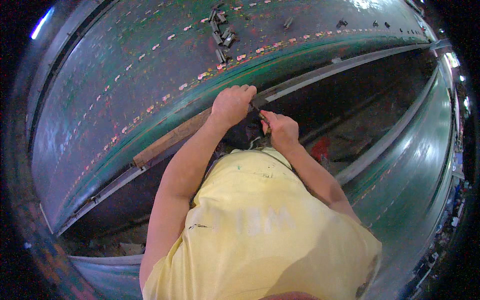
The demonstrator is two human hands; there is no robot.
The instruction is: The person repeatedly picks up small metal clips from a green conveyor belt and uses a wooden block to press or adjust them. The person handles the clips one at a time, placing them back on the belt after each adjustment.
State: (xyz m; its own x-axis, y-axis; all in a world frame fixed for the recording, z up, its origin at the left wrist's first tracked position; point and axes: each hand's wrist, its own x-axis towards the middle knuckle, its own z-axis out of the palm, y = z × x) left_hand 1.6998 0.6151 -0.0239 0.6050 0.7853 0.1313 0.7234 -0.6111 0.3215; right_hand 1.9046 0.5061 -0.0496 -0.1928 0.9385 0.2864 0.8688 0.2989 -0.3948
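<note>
Much of what is being handled is hidden by the fingers: near the upper middle of the frame, the right hand (281, 132) is closed in a narrow grip around a slim yellowish-brown piece (265, 123), of which only a short length shows, too small to identify. Just up and to the left of it, the left hand (234, 105) has its fingers curled at the near edge of a long table (125, 90); whether it grips anything cannot be told, since the fingertips are out of sight. A small dark piece (254, 106) sits between the hands, its outline lost in shadow. The table fills the upper part of the frame, its smooth, dark grey-green top rounding over at the near side and marked with rows of small pink, red and white flecks too fine to resolve. A flat wooden strip (172, 137) runs along its edge to the left, and a straight pale rail (340, 66) to the right. Angular grey blocks (218, 30) lie in a loose cluster at the upper middle. A soft yellow shirt (260, 200), stained with dark smudges, covers the lower middle; right of it, a blurry red patch (320, 149) shows in the dim gap beside a glossy green surface (410, 165), cut off by the black fisheye rim.
</note>
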